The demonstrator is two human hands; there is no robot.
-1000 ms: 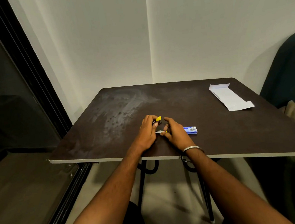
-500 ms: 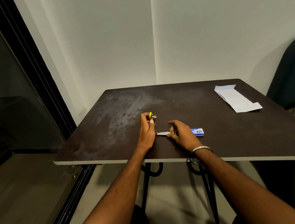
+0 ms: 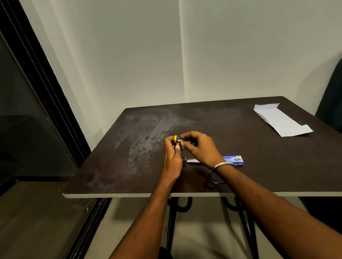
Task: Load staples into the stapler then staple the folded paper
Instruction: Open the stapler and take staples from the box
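My left hand [image 3: 172,155] holds a small yellow stapler [image 3: 176,139] upright above the middle of the dark table [image 3: 127,153]. My right hand [image 3: 201,147] is raised beside it. Its thumb and forefinger pinch a small metal piece, apparently a strip of staples, against the stapler's metal end. A thin silvery strip [image 3: 191,161] lies on the table under my right palm. The blue staple box [image 3: 233,160] lies just right of my right wrist. The folded white paper [image 3: 280,120] lies flat at the far right of the table.
A white wall corner stands behind the table, and a dark glass door with a black frame [image 3: 39,82] runs along the left. A dark chair back [image 3: 340,87] rises past the table's right edge. The near table edge [image 3: 130,194] is just below my wrists.
My right hand has lifted off the table by the staple box and moved up and left to the stapler's top. My left hand still holds the stapler upright.
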